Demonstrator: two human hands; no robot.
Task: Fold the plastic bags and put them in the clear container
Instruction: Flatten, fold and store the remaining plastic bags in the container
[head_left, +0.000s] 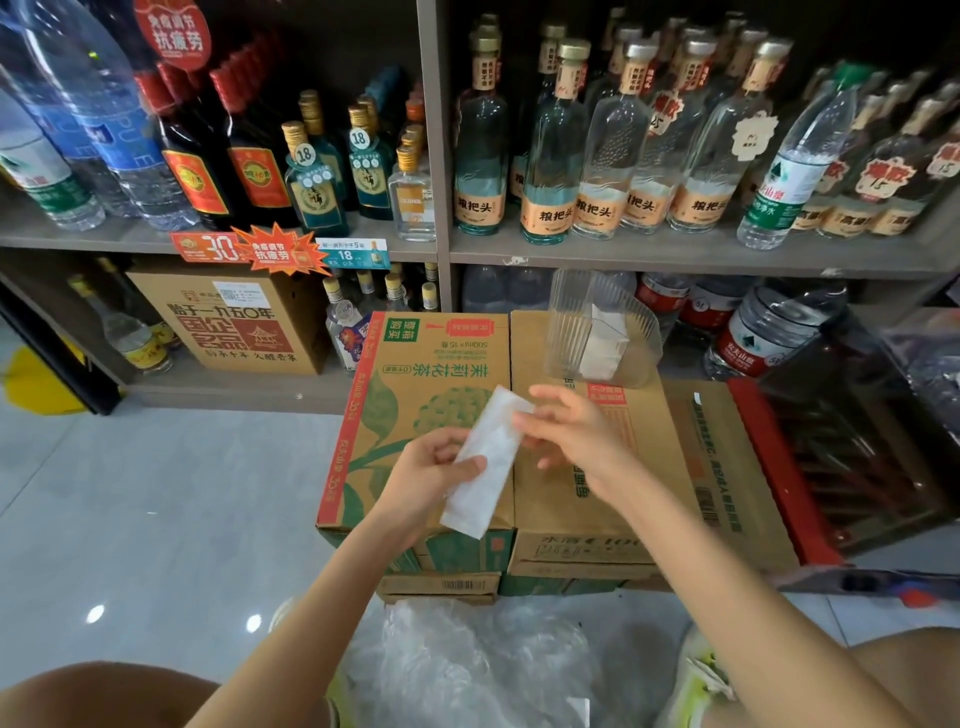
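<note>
- The long, narrow strip of folded white plastic bag (485, 467) is held in the air between both hands, slanting from lower left to upper right above two cardboard cartons.
- The left hand (426, 478) grips the strip's lower half, with the thumb lying across its face and the fingers curled behind it.
- The right hand (576, 436) pinches the strip's upper end between thumb and forefinger; its other fingers are loosely spread and touch nothing.
- The clear ribbed plastic container (566, 322) stands at the far edge of the cartons, well beyond the hands, tilted a little toward the camera.
- A small stack of folded white bags (605, 340) stands on edge inside that container.
- The brown carton with green leaf printing and a red border (410, 395) sits on the left, touching the plainer brown carton with red and green print (587, 499) on its right; more cartons lie beneath them.
- A crumpled heap of loose translucent plastic bags (467, 665) lies on the floor close to the person, between the bare knees.
- A dark crate with a red rim (774, 467) rests just beside the right carton.
- The grey shelf unit (675, 252) behind holds rows of glass liquor bottles (550, 156) and water bottles, with price tags on its edge.
- The pale grey tiled floor (156, 493) stretches to the left.
</note>
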